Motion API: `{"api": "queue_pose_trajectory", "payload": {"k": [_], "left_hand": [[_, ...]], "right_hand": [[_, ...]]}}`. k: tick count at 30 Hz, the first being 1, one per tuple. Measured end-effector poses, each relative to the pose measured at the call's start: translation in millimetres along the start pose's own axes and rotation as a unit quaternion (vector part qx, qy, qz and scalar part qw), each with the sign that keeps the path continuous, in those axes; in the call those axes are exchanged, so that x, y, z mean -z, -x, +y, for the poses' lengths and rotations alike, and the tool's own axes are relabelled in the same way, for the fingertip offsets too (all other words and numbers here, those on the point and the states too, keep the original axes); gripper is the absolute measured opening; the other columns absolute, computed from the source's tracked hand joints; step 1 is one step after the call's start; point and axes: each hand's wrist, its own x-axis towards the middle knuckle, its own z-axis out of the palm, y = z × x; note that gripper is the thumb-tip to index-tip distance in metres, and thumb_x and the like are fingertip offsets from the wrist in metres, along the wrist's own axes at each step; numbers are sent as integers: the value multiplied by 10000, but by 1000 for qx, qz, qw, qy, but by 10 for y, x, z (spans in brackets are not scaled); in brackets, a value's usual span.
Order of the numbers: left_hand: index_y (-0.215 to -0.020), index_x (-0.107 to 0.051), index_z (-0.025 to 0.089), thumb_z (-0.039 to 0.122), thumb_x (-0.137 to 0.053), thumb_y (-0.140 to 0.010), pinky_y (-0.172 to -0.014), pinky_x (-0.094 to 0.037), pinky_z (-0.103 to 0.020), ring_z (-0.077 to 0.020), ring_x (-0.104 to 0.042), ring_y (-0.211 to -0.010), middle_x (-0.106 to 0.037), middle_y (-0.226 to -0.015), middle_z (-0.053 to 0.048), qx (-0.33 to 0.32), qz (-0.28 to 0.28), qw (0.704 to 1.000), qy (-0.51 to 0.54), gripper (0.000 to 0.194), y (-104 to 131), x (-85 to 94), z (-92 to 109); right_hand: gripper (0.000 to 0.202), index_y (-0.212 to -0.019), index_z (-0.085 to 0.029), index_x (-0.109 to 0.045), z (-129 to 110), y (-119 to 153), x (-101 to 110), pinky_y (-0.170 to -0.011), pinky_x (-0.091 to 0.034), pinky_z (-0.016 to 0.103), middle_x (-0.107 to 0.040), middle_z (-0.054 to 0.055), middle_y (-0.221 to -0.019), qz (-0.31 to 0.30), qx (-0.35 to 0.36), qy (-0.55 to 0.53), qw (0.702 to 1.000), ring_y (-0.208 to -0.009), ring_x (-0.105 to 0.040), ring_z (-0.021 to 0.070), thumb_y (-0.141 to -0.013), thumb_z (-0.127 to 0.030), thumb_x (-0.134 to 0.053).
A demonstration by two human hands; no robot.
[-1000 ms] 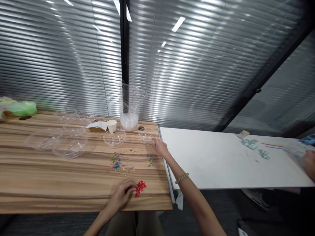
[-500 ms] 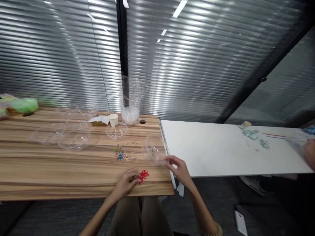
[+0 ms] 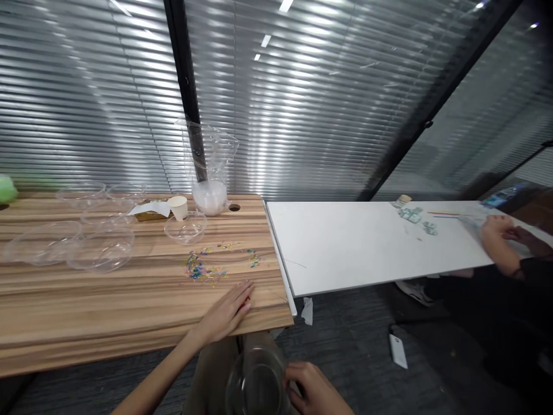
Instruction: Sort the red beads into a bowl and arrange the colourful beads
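- Below the wooden table's (image 3: 129,300) near edge, a clear round plastic bowl (image 3: 254,383) (empty) is gripped by the right hand (image 3: 313,392).
- Left hand (image 3: 227,311) lies flat, fingers spread, covering small red pieces (image 3: 247,299).

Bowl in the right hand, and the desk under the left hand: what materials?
Bowl: looks like thin clear plastic, glossy; the trousers show through it. Desk: wood-look top with brown streaked grain and a dull sheen; solid wood or laminate can't be told. The right hand grips the bowl's rim; the left hand lies flat on the desk.
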Motion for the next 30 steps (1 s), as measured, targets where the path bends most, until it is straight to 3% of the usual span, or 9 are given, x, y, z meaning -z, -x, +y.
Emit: {"api": "queue_pose_trajectory", "payload": {"k": [4,10,14,17,23,26,30], "left_hand": [[-1459,-353,180,329,-349,-1022,-1173,-265,-410,-202,-306,-1402,-338,-1508,-83,-25,-17,998,-58,462,-31,-63,39],[-1470,-315,161,310,-311,-1035,-1146,-347,-391,-198,-301,-1402,-341,-1503,-93,-45,37,986,-155,460,-26,-231,116],[-1484,-272,180,295,-313,-1034,-1117,-396,-381,-189,-335,-1387,-373,-1491,-75,-54,51,981,-178,467,9,-366,161],[-1483,-271,185,267,-323,-1028,-1111,-404,-370,-183,-352,-1379,-384,-1488,-64,-49,49,982,-177,466,59,-436,207],[-1483,-279,201,209,-361,-1005,-1106,-406,-341,-181,-377,-1364,-401,-1477,-51,-68,20,990,-124,485,248,-440,459],[-1480,-287,203,225,-391,-1000,-1126,-367,-301,-165,-398,-1351,-441,-1451,-41,-117,-33,991,-64,491,385,-424,588],[-1512,-197,233,333,-478,-982,-1104,-387,-267,-167,-467,-1300,-448,-1439,-51,-137,-84,987,-26,609,606,-482,576]], "right_hand": [[252,-815,-203,-605,-51,-222,-28,-723,-432,242,-644,17,-812,13,-9,7,1000,-802,-626,183,-719,-21,-458],[237,-827,-196,-566,-18,-385,-88,-671,-399,202,-618,2,-786,49,24,-34,998,-759,-618,148,-746,-25,-423],[212,-850,-191,-541,111,-402,-143,-672,-420,204,-617,14,-789,113,66,-37,991,-744,-613,143,-777,-56,-396],[225,-848,-194,-531,187,-435,-180,-644,-425,211,-617,14,-754,152,102,32,983,-699,-608,145,-772,-51,-374],[283,-924,-195,-568,243,-527,-296,-672,-483,222,-681,39,-809,235,193,133,943,-709,-656,150,-806,-52,-354],[295,-968,-189,-589,255,-565,-338,-641,-509,214,-701,43,-794,283,225,146,921,-674,-677,147,-869,-90,-329],[323,-1005,-182,-618,249,-588,-419,-606,-534,202,-730,53,-813,317,291,157,889,-672,-706,155,-981,-232,-299]]}}
